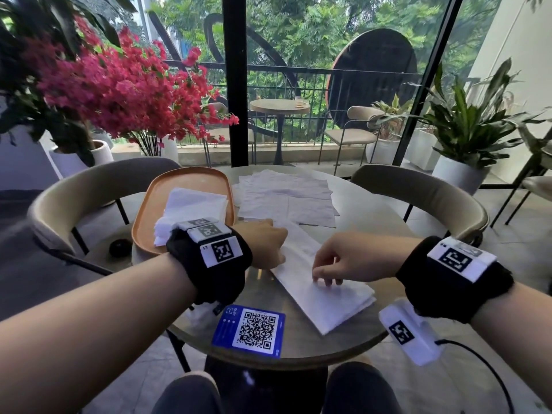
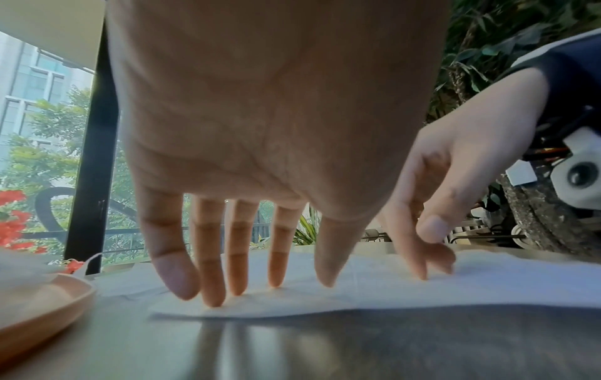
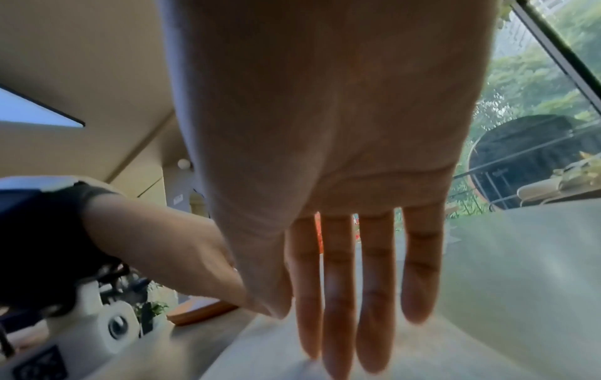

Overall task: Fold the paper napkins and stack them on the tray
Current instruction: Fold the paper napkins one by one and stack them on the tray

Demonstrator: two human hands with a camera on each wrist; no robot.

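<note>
The napkin being worked on (image 1: 321,282) is laid as a long strip slanting across the round desk (image 1: 352,333), already doubled over by the look of the layered edge at its near end. It's pinned at two spots: the left hand (image 1: 264,245) is pressed down on the far end with straight fingers (image 2: 213,272), and the right hand (image 1: 343,261) is set on the middle with fingertips (image 3: 338,342) flat on the paper. Nothing is gripped by either hand, just held down.

What could go sideways, as a guess: the paper is thin and the desk looks slick and reflective, so if one hand is lifted for the next fold the strip could be dragged askew and the edges would end up mismatched. Too much pressure while sliding and the tissue could be wrinkled or torn. The near end sits close to the desk's edge, so a careless sweep could push it over. The folded pile (image 1: 191,210) on the orange tray (image 1: 155,201) looks a bit loose and leaning toward the near rim, so it could be knocked over when the next one is added. More unfolded sheets (image 1: 286,192) are spread flat behind, just beside the tray.

Writing: a blue QR-code card (image 1: 249,330) lies at the near edge, small print too tiny to be read. "L1" seems to be printed beside the marker on the left wristband (image 1: 221,249).
</note>
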